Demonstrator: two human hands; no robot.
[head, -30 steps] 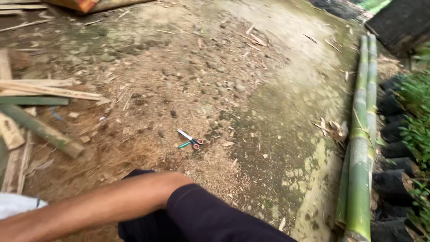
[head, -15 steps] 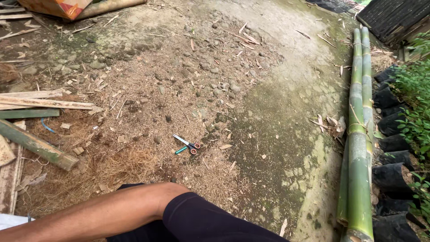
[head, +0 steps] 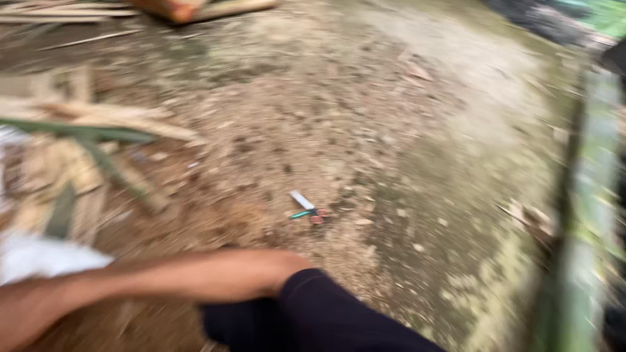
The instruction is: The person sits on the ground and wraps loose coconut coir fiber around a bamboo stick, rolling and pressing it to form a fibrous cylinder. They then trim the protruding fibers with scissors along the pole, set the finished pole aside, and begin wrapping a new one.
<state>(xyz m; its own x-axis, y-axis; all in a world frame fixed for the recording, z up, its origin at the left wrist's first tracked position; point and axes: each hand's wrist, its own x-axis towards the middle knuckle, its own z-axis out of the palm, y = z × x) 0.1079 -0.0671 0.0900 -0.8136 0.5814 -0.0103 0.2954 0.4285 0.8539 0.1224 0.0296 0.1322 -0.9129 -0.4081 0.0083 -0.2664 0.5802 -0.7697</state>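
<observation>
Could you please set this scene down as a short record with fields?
Setting: bare dirt ground outdoors, scattered with wood chips; picture blurred by motion.
Person: a bare forearm crosses the lower part of the picture above a dark-clothed leg; no hand shows.
Nearest item: small scissors lying on the ground, untouched, above the knee in the picture.
Left side: split bamboo strips and a white cloth.
Right side: green bamboo poles lying along the edge.
Top: an orange object, cut off by the frame.
</observation>
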